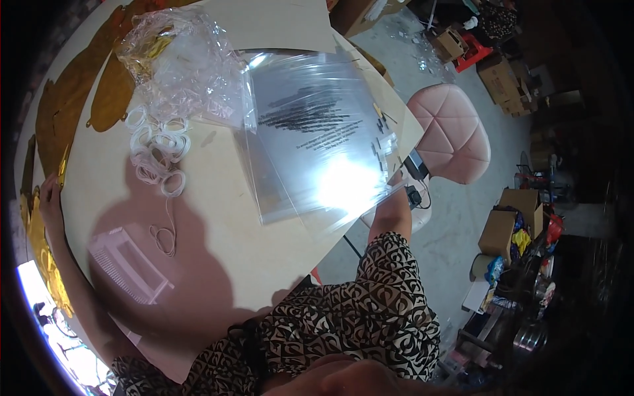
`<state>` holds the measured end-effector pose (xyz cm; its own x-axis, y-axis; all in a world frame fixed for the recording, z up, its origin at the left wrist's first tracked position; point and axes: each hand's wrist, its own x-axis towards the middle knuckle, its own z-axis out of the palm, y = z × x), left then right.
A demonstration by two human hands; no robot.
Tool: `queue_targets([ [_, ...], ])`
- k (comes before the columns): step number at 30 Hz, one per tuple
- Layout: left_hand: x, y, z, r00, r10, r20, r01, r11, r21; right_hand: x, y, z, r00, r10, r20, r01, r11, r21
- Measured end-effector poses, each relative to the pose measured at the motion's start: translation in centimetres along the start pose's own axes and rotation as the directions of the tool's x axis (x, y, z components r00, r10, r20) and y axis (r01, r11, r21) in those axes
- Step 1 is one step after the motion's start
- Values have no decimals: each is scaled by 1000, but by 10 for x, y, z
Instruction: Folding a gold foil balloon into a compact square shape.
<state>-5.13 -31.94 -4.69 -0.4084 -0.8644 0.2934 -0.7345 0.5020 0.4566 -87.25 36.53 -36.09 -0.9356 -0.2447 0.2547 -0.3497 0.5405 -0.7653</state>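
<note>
Black and cream geometric-print garment (343,317)

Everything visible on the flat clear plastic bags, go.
The flat clear plastic bags lie roughly rectangular on the pale table, right of the crumpled clear plastic. They look thin, glossy and see-through, with lightly wrinkled film, overlapping edges, black print across the middle and small dark marks near the right edge. Strong glare hides part of the lower right. The right hand is at that corner, partly hidden; grip unclear. Count can't be told.
</note>
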Motion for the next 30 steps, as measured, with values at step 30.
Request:
queue_targets([
  [30,1,14,17,979,-154,-130,135,980,-148,-89,-16,35,969,-174,177,226,914,-336],
])
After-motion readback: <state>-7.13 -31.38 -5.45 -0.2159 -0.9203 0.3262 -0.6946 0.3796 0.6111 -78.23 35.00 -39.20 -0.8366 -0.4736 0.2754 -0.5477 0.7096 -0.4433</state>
